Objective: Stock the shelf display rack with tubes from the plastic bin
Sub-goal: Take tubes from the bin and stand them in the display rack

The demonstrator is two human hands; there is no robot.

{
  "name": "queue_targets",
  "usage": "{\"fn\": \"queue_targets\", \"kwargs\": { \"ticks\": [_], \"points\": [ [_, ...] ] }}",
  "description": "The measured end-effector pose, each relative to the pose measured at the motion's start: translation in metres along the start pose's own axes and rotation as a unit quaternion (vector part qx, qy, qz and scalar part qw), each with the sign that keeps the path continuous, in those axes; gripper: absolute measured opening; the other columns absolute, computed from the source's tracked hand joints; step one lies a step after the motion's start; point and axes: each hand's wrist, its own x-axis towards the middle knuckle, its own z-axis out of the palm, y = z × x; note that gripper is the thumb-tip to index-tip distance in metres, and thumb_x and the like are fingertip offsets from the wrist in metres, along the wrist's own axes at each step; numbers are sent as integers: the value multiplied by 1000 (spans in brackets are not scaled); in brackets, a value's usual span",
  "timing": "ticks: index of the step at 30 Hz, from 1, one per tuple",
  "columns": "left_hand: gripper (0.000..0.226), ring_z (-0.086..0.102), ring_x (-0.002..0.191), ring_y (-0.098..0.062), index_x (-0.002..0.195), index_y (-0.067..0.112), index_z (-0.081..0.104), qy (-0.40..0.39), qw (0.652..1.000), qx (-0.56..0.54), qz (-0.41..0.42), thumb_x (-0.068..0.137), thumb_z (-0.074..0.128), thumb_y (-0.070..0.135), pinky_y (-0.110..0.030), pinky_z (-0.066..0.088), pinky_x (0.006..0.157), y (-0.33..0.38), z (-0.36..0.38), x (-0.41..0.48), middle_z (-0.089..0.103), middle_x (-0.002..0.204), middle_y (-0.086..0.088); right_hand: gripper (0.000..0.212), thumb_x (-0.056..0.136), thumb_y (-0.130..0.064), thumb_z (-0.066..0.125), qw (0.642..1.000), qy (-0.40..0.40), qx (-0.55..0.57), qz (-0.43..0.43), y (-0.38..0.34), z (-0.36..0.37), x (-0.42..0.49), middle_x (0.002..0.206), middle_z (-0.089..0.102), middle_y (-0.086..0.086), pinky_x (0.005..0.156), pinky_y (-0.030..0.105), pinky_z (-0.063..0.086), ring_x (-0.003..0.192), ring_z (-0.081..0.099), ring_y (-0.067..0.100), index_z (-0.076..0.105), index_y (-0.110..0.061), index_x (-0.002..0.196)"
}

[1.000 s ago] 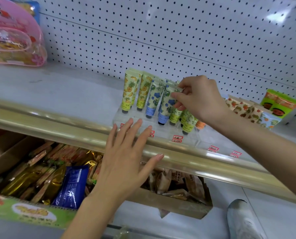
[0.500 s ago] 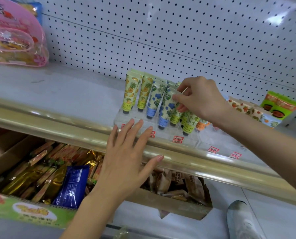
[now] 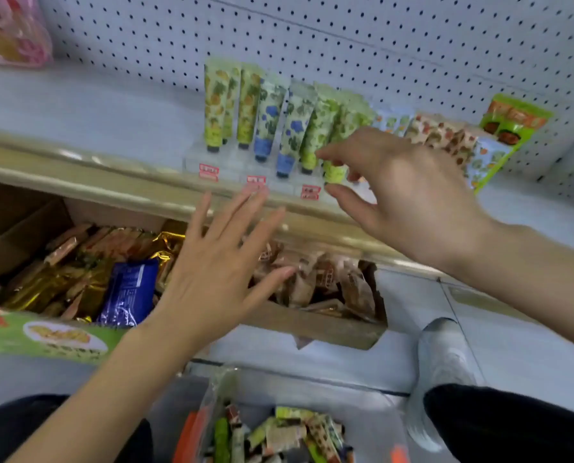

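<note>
Two hands: both are in the air in front of the shelf, and neither holds anything.
Left hand: palm down, fingers straight and spread wide; the fingertips reach up to the shelf's gold rail, just under the rack.
Right hand: at the rack's right part, fingers loosely bent, thumb and forefinger apart. The front green tube shows between them; motion blur hides whether either touches it.
Rack: clear, stepped, with red labels along its front; it sits on the shelf against the pegboard.
Tubes: they stand cap down in the rack and lean back: yellow-green ones on the left, blue-flowered ones in the middle, green ones on the right.
Bin: clear plastic, at the bottom of the view between the person's knees, with a mixed pile of more tubes inside.
Packs: patterned ones lie on the shelf right of the rack, a green pack beyond them.
Box: cardboard, on the level below the shelf, filled with wrapped snacks and a blue packet.
Pink bag: on the shelf, top left corner.
Shoe: grey, on the floor at the lower right.
</note>
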Motion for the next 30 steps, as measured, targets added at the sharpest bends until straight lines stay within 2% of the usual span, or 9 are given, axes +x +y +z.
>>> {"fn": "queue_targets", "kwargs": {
  "ticks": [6, 12, 16, 21, 25, 27, 28, 29, 30],
  "points": [
    [62, 30, 140, -28, 141, 12, 44, -88, 994, 20, 56, 94, 40, 52, -52, 18, 115, 24, 27, -70, 35, 151, -14, 49, 88, -26, 50, 995, -44, 11, -89, -19, 67, -105, 125, 57, 15, 89, 44, 43, 107, 56, 34, 47, -6, 132],
    [64, 41, 129, -27, 138, 16, 46, -276, 961, -20, 17, 94, 28, 58, -41, 26, 107, 27, 90, -182, 46, 143, -12, 57, 79, -28, 69, 957, -259, 123, -43, -47, 169, -221, 121, 57, 13, 71, 35, 54, 96, 62, 31, 48, -11, 130],
    [78, 53, 116, -36, 139, 15, 43, -353, 922, -36, -159, 86, 25, 69, -46, 43, 96, 9, 123, -217, 53, 134, -15, 61, 93, -40, 52, 835, -477, 230, 151, -68, 227, -286, 140, 34, 8, 91, 36, 46, 128, 42, 28, 28, -16, 144],
    [81, 40, 128, -41, 145, 9, 32, -352, 850, -125, -372, 83, 42, 61, -52, 34, 104, 12, 166, -260, 42, 140, -22, 86, 86, -48, 60, 685, -573, 352, 282, -91, 274, -346, 152, 28, 8, 108, 32, 32, 139, 29, 26, 11, -19, 150],
    [81, 47, 113, -11, 147, 16, 26, -252, 779, -307, -485, 80, 61, 46, -16, 38, 94, 43, 180, -287, 47, 128, -4, 95, 84, -45, 64, 578, -593, 400, 394, -108, 298, -373, 153, 24, 5, 98, 31, 35, 136, 31, 27, 1, -19, 151],
    [76, 46, 105, 3, 145, 17, 31, -204, 763, -326, -520, 81, 67, 36, 1, 34, 80, 51, 179, -289, 48, 125, 5, 88, 83, -51, 61, 520, -621, 372, 453, -112, 310, -390, 139, 41, 13, 84, 29, 40, 120, 47, 27, 20, -8, 148],
    [76, 47, 104, 7, 145, 20, 32, -193, 755, -338, -528, 79, 67, 38, 4, 34, 78, 52, 179, -289, 49, 126, 8, 82, 82, -55, 60, 507, -626, 361, 471, -113, 313, -397, 105, 37, 3, 79, 31, 43, 106, 55, 27, 36, -1, 139],
    [78, 48, 103, 10, 144, 23, 33, -190, 744, -352, -535, 77, 65, 44, 3, 36, 77, 53, 179, -289, 50, 127, 10, 75, 80, -58, 59, 503, -619, 359, 485, -115, 314, -403, 137, 39, 26, 73, 31, 45, 92, 59, 25, 49, 1, 127],
    [82, 50, 103, 10, 144, 26, 33, -192, 734, -357, -544, 72, 63, 52, -1, 38, 78, 52, 179, -290, 51, 127, 11, 68, 80, -56, 60, 498, -604, 368, 502, -117, 314, -409, 108, 56, 25, 65, 26, 44, 83, 57, 22, 54, -2, 119]
  ]
}}
